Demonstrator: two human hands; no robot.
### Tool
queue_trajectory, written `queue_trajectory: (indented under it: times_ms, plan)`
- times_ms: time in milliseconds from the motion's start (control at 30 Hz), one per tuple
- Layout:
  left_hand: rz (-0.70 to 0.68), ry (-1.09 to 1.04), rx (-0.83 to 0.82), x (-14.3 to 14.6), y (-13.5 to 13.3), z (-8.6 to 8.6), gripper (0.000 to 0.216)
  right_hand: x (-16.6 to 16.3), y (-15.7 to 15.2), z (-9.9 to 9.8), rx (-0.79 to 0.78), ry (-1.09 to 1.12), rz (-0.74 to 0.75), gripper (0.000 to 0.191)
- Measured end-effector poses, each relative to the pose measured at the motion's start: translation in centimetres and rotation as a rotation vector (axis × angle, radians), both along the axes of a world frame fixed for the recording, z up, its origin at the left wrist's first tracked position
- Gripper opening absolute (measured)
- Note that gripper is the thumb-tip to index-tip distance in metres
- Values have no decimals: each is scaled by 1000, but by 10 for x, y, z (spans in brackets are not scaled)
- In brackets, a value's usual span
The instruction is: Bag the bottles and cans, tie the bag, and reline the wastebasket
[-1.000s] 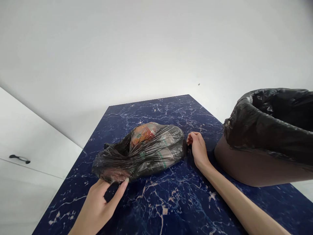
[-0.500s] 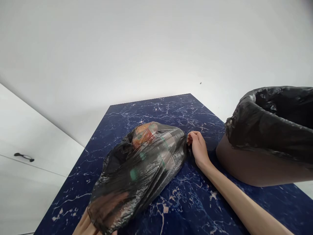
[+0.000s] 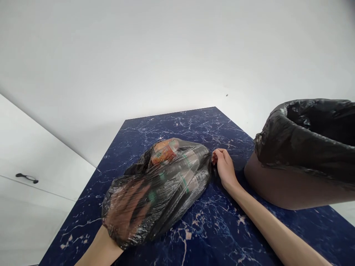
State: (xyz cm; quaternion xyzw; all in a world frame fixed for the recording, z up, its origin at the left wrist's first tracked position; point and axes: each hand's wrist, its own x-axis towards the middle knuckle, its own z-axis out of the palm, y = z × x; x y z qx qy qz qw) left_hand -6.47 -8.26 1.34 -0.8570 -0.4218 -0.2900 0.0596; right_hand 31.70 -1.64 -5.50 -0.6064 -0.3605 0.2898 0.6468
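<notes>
A thin black plastic bag (image 3: 169,207) lies on the blue marbled tabletop, stretched between my two hands. Through its film show an orange wrapper (image 3: 164,153) and what look like clear bottles (image 3: 191,166) with green parts. My left hand (image 3: 129,207) is inside the bag's near opening, up to the wrist. Its fingers, blurred by the film, look stretched out and apart, pointing at the bottles but not plainly touching them. At the far right end, my right hand (image 3: 224,166) pinches the bag's bottom edge, resting on the table.
To the right stands a brown bin (image 3: 288,188) lined with another black bag (image 3: 302,144) folded over its rim. The blue marbled table (image 3: 177,125) meets a white wall (image 3: 177,55). White cabinet doors with a dark handle (image 3: 27,178) are at the left.
My left hand has pushed forward from the bag's mouth to deep inside it, and the near part of the film has lifted around it. My right hand has stayed in place.
</notes>
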Motion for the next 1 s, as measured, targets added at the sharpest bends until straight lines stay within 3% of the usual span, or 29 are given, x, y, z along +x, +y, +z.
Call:
queue_trajectory:
  times_ms: [167,467,667,833,1000]
  plan:
    - [-13,221,29,5,17,2,45,-1,-1,3,-8,-36,33,35]
    - [-14,256,-24,13,12,-3,29,-8,-6,18,10,-51,108,34]
    - [-29,203,70,9,9,-2,22,-16,-14,26,33,-22,236,41]
    - [-72,112,-3,9,9,9,26,-22,-15,27,68,-25,336,43]
    - [-34,34,6,4,10,4,30,-24,-17,29,83,-9,380,37]
